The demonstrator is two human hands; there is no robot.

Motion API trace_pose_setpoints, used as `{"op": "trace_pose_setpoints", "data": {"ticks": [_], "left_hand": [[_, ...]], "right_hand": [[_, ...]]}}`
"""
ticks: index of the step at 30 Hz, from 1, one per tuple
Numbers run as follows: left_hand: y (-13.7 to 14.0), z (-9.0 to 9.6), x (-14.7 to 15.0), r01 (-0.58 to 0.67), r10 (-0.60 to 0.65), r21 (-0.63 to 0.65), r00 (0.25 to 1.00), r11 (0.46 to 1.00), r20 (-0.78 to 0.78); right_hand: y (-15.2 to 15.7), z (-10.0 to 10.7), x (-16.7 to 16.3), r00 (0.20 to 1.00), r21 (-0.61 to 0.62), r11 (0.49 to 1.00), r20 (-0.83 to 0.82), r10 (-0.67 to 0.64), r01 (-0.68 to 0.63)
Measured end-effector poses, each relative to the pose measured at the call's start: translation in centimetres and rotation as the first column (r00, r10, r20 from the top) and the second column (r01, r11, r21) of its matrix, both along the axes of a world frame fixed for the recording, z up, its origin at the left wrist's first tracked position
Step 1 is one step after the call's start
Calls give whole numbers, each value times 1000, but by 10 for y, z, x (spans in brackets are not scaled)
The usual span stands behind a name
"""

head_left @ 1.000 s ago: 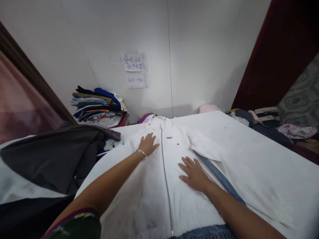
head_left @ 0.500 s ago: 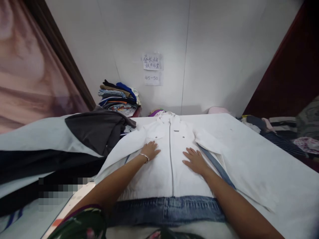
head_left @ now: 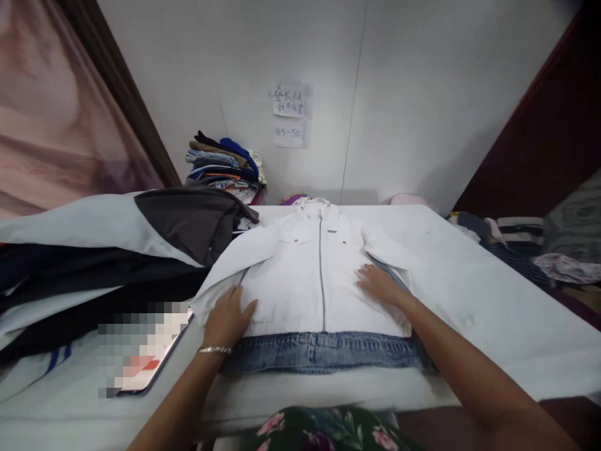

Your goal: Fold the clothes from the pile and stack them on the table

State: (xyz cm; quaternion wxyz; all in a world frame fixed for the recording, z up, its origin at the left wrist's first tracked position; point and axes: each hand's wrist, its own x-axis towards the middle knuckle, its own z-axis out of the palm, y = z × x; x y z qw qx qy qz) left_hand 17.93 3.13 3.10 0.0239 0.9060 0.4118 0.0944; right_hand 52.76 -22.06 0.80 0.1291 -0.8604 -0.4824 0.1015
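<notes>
A white zip-front jacket [head_left: 293, 282] lies spread face up, collar away from me and sleeves out to the sides. Below its hem shows a strip of blue denim [head_left: 282, 356]; more blue cloth peeks out by the right sleeve. My left hand [head_left: 228, 319], with a bracelet at the wrist, rests on the jacket's left edge beside the sleeve, fingers extended. On the jacket's right side, near the sleeve's underarm, my right hand [head_left: 379, 283] lies flat with its fingers stretched out. Neither hand grips anything.
A heap of grey, black and white clothes [head_left: 183, 219] covers the left side. Behind it stands a stack of folded clothes [head_left: 225, 169]. A partly pixelated phone [head_left: 153, 363] lies at left. More clothes [head_left: 526, 250] sit beyond the white table's [head_left: 498, 326] right edge.
My left hand has moved from the jacket's chest outward and toward me to its left edge. My right hand has slid slightly outward. The camera view has shifted, showing more of the phone.
</notes>
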Motion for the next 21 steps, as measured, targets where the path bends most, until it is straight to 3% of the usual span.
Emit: {"op": "trace_pose_setpoints", "data": {"ticks": [3, 6, 9, 13, 18, 21], "left_hand": [[-1, -1, -19, -37, 50, -101, 991, 994, 121], [1, -1, -28, -126, 170, -204, 961, 971, 218], [2, 1, -27, -158, 208, -224, 953, 962, 222], [0, 1, -19, -180, 209, -216, 971, 960, 116], [5, -2, -22, -173, 210, -238, 968, 956, 139], [11, -6, -28, -149, 168, -171, 981, 974, 99]], "right_hand": [[-47, 2, 12, 980, 92, 976, 7, -198, 196], [-91, -3, 10, 924, 201, 903, -48, -379, 381], [-115, -9, -3, 860, 230, 829, -143, -490, 510], [-118, -6, -17, 842, 200, 818, -139, -521, 539], [-117, 8, -14, 827, 214, 799, -173, -535, 562], [-121, 10, -15, 835, 205, 811, -191, -517, 548]]}}
